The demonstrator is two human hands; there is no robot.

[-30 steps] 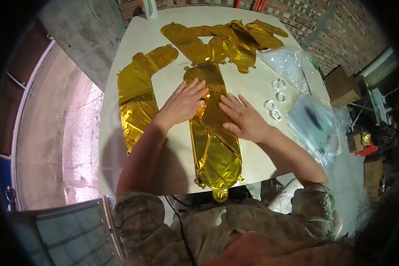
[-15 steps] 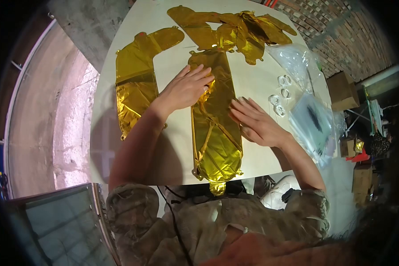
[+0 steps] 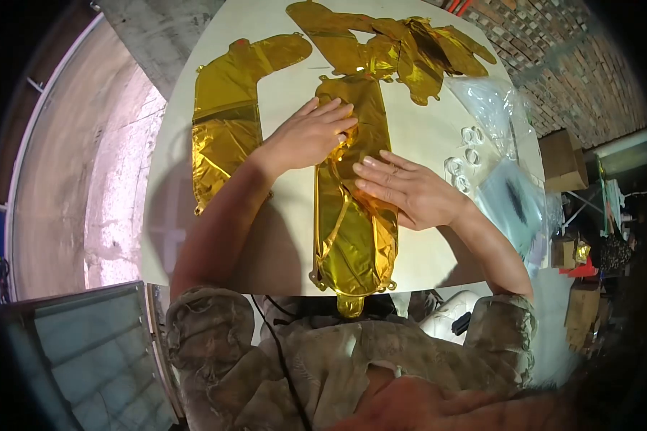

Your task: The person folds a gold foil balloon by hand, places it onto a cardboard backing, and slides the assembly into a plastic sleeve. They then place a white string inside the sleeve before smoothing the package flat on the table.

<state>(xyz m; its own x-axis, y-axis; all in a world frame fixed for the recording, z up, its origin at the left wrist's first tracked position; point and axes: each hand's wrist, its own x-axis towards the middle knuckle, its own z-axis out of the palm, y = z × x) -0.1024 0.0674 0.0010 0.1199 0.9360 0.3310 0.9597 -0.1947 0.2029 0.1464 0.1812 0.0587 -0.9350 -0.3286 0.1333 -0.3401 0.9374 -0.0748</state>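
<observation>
A long, flat gold foil balloon point(image 3: 356, 241) lies lengthwise on the white table point(image 3: 424, 136), its tail hanging over the near edge. My left hand point(image 3: 309, 136) rests flat on the balloon's upper part, fingers spread. My right hand point(image 3: 406, 190) lies palm down across the balloon's middle, fingers pointing left. Neither hand grips anything; both press on the foil.
Another flat gold balloon point(image 3: 226, 122) lies to the left, and a heap of gold balloons point(image 3: 402, 47) sits at the far end. Clear plastic bags point(image 3: 510, 194) and small clear rings point(image 3: 464, 161) lie on the right. Cardboard boxes point(image 3: 561, 154) and a brick wall stand beyond.
My right hand has slid left from the balloon's right edge onto its middle. My left hand stays on the upper part. The view has shifted slightly.
</observation>
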